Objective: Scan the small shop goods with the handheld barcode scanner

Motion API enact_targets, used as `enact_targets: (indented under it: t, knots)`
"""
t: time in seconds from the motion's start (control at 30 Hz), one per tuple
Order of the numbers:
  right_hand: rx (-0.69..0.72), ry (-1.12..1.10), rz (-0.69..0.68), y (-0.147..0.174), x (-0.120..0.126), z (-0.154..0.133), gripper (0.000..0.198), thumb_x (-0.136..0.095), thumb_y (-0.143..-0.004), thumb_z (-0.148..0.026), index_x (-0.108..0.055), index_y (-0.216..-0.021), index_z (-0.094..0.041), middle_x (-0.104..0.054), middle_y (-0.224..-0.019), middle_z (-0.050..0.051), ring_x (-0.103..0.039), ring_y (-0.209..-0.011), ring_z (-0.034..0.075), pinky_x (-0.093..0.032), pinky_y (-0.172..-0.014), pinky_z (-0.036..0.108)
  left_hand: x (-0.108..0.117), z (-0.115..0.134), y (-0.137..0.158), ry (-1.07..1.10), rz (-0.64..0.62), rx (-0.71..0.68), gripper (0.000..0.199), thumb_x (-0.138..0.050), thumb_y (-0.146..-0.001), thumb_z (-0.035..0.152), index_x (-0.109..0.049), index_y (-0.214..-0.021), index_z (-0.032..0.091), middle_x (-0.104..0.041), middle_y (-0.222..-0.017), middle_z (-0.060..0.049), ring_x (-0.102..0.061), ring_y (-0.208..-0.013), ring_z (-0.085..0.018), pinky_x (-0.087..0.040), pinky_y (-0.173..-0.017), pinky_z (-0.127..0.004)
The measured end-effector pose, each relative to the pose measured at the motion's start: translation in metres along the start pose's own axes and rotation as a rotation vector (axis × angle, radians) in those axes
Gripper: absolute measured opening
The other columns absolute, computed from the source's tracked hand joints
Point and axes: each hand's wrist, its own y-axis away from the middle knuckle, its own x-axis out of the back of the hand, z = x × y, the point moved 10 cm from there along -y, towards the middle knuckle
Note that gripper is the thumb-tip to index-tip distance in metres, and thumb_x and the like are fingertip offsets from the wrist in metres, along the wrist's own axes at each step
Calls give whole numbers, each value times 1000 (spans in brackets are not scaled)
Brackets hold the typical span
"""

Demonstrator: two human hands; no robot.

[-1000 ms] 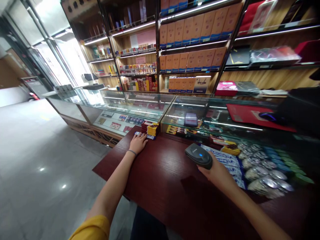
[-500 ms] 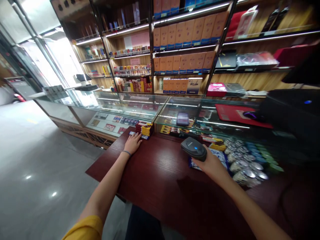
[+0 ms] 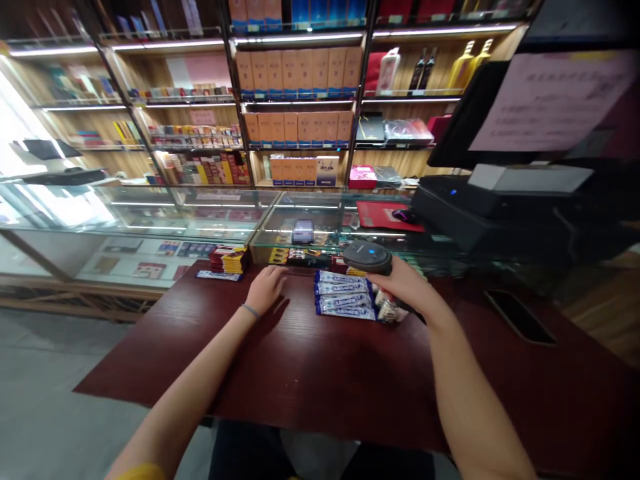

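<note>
My right hand (image 3: 400, 283) is wrapped round a black barcode scanner (image 3: 367, 256) with a small blue light, held above the dark red-brown table (image 3: 280, 360). Below and left of that hand lies a row of blue and white packets (image 3: 346, 297), with partly hidden clear-wrapped items (image 3: 388, 311) beside them. My left hand (image 3: 266, 288) hovers over the table with its fingers stretched out and nothing in it. To its left, a single blue and white packet (image 3: 219, 275) lies in front of a stack of yellow and dark red packs (image 3: 230, 260).
A glass display counter (image 3: 210, 230) runs along the table's far side, with a small device (image 3: 303, 231) on it. A phone (image 3: 520, 317) lies at right. Behind it stands black till equipment (image 3: 465, 213) with a monitor (image 3: 470, 113). Stocked shelves (image 3: 300, 103) line the wall.
My view has turned to the right. My left hand has left the single packet by the stack and moved right. The right hand still holds the scanner, now beyond the packet row.
</note>
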Motion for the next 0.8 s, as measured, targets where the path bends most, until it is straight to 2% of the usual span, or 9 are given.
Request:
enact_targets:
  t: [0.1, 0.2, 0.33, 0.43, 0.57, 0.8]
  knots:
    - [-16, 43, -45, 5, 13, 3, 45, -71, -78, -37, -67, -120, -22, -64, -59, -4, -51, -42, 15, -41, -46, 27, -28, 49, -16, 80, -32, -61, 29, -49, -100, 27, -65, -123, 22, -65, -119, -9, -60, -115, -23, -48, -105, -37]
    - [-4, 47, -31, 11, 29, 2, 42, -71, -77, -36, -68, -117, -21, -63, -60, -4, -50, -44, 14, -43, -48, 27, -57, 93, -27, 106, -98, -134, 29, -54, -97, 27, -67, -123, 20, -65, -119, -12, -60, -113, -25, -49, -103, -39]
    - [-87, 1, -15, 18, 46, 13, 34, -71, -78, -34, -64, -108, -22, -57, -52, -6, -46, -40, 14, -38, -44, 27, -90, 133, -36, 106, -184, -212, 32, -58, -96, 28, -66, -126, 21, -64, -120, -12, -60, -111, -25, -49, -102, -39]
    - [-104, -22, 3, 23, 56, 17, 25, -71, -79, -31, -61, -101, -22, -51, -46, -8, -43, -39, 13, -37, -45, 26, -105, 147, -40, 71, -224, -237, 34, -59, -95, 28, -66, -128, 21, -65, -118, -12, -61, -110, -26, -49, -101, -39]
    - [-105, -26, 7, 26, 61, 15, 20, -68, -81, -28, -58, -97, -22, -49, -44, -9, -43, -38, 13, -35, -44, 25, -116, 150, -43, 19, -257, -253, 33, -58, -96, 30, -67, -126, 20, -66, -114, -12, -61, -107, -26, -49, -99, -40]
    - [-99, -49, 0, 26, 56, 8, 21, -68, -80, -28, -58, -98, -21, -51, -49, -8, -43, -39, 11, -34, -42, 24, -122, 153, -46, -45, -255, -262, 26, -54, -99, 25, -70, -119, 19, -68, -107, -11, -62, -103, -24, -50, -94, -38]
